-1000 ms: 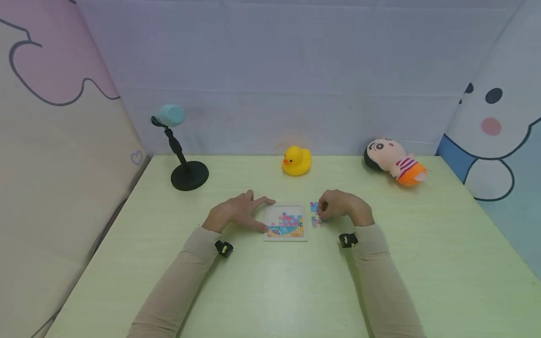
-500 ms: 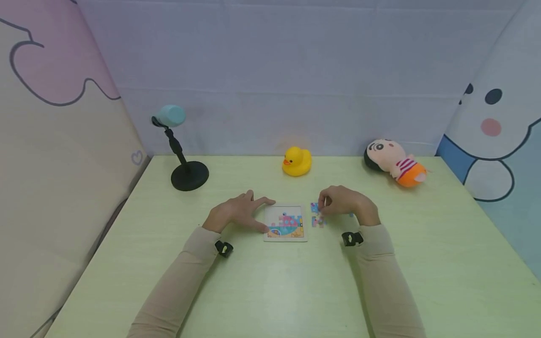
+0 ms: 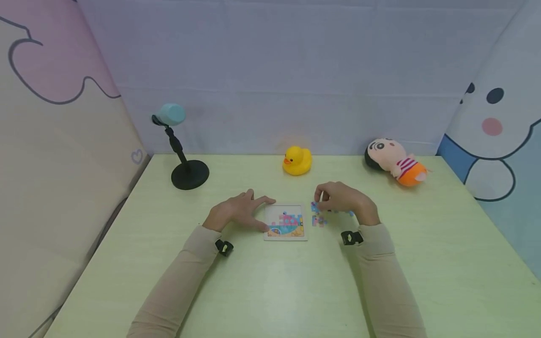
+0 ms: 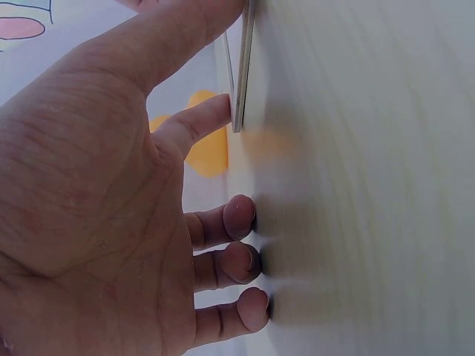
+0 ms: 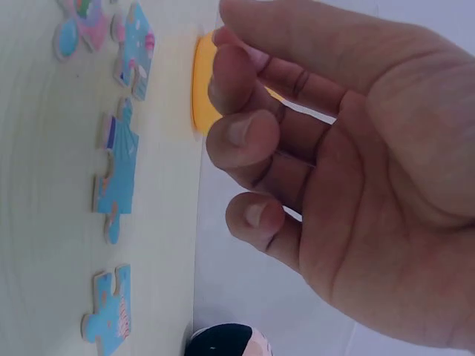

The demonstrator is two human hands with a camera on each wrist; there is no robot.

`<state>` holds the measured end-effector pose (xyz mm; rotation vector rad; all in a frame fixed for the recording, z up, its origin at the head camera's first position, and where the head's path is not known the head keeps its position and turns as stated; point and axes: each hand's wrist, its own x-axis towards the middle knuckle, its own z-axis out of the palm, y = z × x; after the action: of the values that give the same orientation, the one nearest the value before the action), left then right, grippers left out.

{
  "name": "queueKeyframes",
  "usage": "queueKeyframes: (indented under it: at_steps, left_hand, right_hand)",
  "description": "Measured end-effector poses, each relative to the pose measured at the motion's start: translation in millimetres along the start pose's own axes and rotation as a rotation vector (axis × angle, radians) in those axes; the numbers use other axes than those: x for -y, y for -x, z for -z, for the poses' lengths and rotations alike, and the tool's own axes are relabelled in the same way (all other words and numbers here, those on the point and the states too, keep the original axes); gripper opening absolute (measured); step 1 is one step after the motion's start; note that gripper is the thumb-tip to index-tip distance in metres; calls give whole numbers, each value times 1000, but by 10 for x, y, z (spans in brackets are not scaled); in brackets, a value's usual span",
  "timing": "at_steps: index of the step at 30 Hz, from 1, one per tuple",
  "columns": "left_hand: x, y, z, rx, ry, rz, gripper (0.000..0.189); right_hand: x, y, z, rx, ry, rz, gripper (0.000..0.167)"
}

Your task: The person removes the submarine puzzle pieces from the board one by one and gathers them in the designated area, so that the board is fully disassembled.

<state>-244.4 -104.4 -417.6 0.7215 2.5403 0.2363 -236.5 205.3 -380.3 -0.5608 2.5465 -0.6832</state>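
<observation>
My left hand (image 3: pixel 240 211) rests at the left side of a small white-rimmed jigsaw tray (image 3: pixel 286 240), thumb and forefinger spread along its edge. In the left wrist view the forefinger tip meets the edge of the tray (image 4: pixel 239 111), while the other fingertips touch the table. Colourful joined pieces (image 3: pixel 289 220) fill the tray's lower and right parts; its upper left is bare white. My right hand (image 3: pixel 341 197), loosely bent with no piece visible in its fingers, hovers over loose jigsaw pieces (image 3: pixel 319 221). Its right wrist view shows blue pieces (image 5: pixel 119 167) lying beside the fingers.
Behind the tray sits a yellow rubber duck (image 3: pixel 297 161). A doll with orange shorts (image 3: pixel 389 157) lies at the back right. At the back left stands a black-based stand (image 3: pixel 189 174) with a light-blue head. A pale cloth wall (image 3: pixel 296 70) borders the table's far edge.
My right hand has shifted a little away from me and its fingers have loosened, uncovering more loose pieces beneath. The left hand and the tray stay where they were.
</observation>
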Motion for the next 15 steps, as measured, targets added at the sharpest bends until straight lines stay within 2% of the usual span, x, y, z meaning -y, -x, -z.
queueKeyframes:
  at_steps: [8,15]
  left_hand:
    - [6,-7,5,-5,-7,-8,83]
    - [-6,-6,11,13,-10,4,84]
  right_hand:
    - [73,-75,-40,7,11,60,4]
    - [185,-135,-115,23,13,75,11]
